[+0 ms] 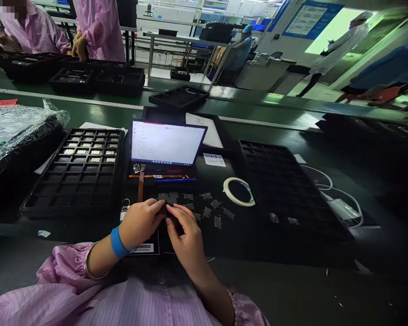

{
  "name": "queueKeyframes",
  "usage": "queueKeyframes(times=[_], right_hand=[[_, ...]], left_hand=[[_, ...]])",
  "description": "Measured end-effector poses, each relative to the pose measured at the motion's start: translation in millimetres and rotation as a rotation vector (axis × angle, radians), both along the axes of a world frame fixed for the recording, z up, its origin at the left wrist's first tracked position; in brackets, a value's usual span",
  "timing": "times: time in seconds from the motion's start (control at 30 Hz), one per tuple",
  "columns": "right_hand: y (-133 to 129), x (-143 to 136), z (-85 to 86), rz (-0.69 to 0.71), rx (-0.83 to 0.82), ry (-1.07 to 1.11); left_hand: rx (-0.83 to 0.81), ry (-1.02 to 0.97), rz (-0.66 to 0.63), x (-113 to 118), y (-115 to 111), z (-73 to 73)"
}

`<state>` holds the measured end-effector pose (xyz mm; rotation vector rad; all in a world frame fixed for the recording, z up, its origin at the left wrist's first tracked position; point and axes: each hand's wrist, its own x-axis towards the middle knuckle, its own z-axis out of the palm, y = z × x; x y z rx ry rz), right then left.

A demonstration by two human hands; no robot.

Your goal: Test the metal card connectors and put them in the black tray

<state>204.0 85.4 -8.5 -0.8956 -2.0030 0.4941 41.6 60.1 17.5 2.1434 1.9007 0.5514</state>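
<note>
My left hand (141,224), with a blue band (118,242) at the wrist, has its fingers closed near small dark pieces on the bench. Beside it, fingertips almost meeting, my right hand (187,231) is bent in a pinch. Whatever lies between the fingertips is small, dark and mostly hidden. Several thin grey plates (218,222) are scattered just right of the hands. An orange-brown flex cable (141,183) runs up toward a lit screen (166,142). A label with a barcode (144,248) shows below my left wrist.
A black compartment tray (78,179) with small metal parts stands left, near a plastic-wrapped bundle (20,131). Right are a tape roll (227,190), another black tray (285,190) and a white cable (357,203). A blue pen (175,180) lies before the screen. People work across the bench.
</note>
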Motion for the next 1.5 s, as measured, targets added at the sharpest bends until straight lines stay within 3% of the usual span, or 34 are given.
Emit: queueKeyframes(times=[0.73, 1.0, 1.07, 1.2, 1.27, 1.33, 1.5], right_hand=[[-1, -1, 1.2, 0.001, -0.023, -0.010], [-6, -3, 6.6, -0.059, -0.063, 0.042], [-9, -4, 14.6, -0.042, -0.221, 0.105], [-9, -8, 32.1, 0.267, -1.062, 0.246], [-5, -9, 38.0, 0.363, -1.352, 0.322], [-1, -9, 41.6, 0.375, -1.467, 0.402], [8, -8, 43.7, 0.417, -1.565, 0.505]], left_hand=[[-0.023, 0.010, 0.006, 1, 1, 4.3], [0.102, -0.011, 0.049, -11, -30, 3.5], [0.130, 0.007, 0.038, -14, -41, -2.0], [0.191, 0.010, 0.000, -18, -51, -15.5], [0.224, -0.013, 0.006, -20, -52, -20.6], [0.249, -0.033, 0.011, -21, -51, -23.3], [0.264, -0.047, 0.003, -22, -50, -23.6]])
